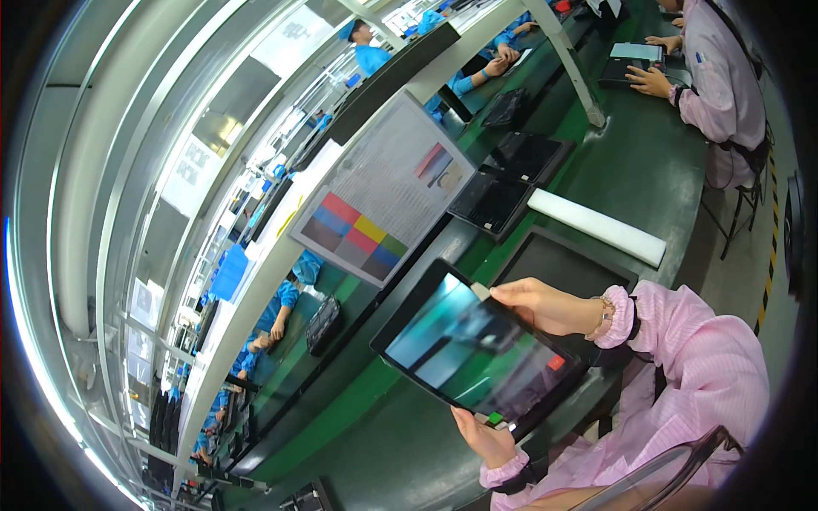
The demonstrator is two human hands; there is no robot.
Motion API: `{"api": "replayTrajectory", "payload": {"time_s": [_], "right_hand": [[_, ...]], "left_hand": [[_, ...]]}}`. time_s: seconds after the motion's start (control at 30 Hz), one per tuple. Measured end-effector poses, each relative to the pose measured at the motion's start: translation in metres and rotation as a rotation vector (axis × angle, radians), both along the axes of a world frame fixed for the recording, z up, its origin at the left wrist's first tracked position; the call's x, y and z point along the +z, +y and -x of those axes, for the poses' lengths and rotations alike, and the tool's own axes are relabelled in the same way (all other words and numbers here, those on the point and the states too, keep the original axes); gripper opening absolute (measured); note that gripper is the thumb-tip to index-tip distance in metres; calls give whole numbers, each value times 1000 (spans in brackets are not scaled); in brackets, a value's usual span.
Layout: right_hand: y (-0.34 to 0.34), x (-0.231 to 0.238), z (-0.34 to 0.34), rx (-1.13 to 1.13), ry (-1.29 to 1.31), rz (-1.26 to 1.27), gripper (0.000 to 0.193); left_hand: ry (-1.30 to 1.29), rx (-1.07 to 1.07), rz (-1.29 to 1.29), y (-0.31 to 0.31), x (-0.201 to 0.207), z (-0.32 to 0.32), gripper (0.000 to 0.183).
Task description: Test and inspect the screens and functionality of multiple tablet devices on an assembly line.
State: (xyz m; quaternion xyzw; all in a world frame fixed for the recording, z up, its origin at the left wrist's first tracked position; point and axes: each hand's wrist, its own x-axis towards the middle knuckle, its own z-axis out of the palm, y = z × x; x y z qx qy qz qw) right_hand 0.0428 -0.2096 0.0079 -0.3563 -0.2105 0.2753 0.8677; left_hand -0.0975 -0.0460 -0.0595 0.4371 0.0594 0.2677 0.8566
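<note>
A black-framed tablet [477, 341] is tilted between my two hands above the green bench, its screen lit with a blurred blue, green and dark picture and a small red patch in one corner. My left hand [487, 439] is closed on its lower edge, thumb on the front beside a small green spot. At the opposite edge, my right hand [545, 307] grips the tablet, with its fingertips at a small pale piece [481, 291] whose kind I cannot make out. The fingers behind the tablet are hidden. Both arms wear pink striped sleeves with black wrist bands.
Beyond the tablet lie a dark tray [562, 260], a white foam bar [596, 226] and black devices [490, 203] on the green bench [639, 162]. A sheet with coloured squares [383, 187] stands at the bench's middle. A co-worker in pink [711, 81] handles another tablet [635, 61].
</note>
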Motion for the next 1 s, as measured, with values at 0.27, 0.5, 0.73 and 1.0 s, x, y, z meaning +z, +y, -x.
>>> {"api": "replayTrajectory", "payload": {"time_s": [0.27,0.5,0.73,1.0], "right_hand": [[11,15,-29,-264,-158,-140,22],[28,47,-94,-305,-289,-174,23],[31,52,-135,-313,-290,-154,27],[40,50,-146,-341,-297,-152,27]], "left_hand": [[-61,-120,-190,18,43,-34,36],[17,-248,-435,62,53,-79,37],[47,-240,-609,59,56,-112,33],[75,-134,-603,55,60,-119,28]]}}
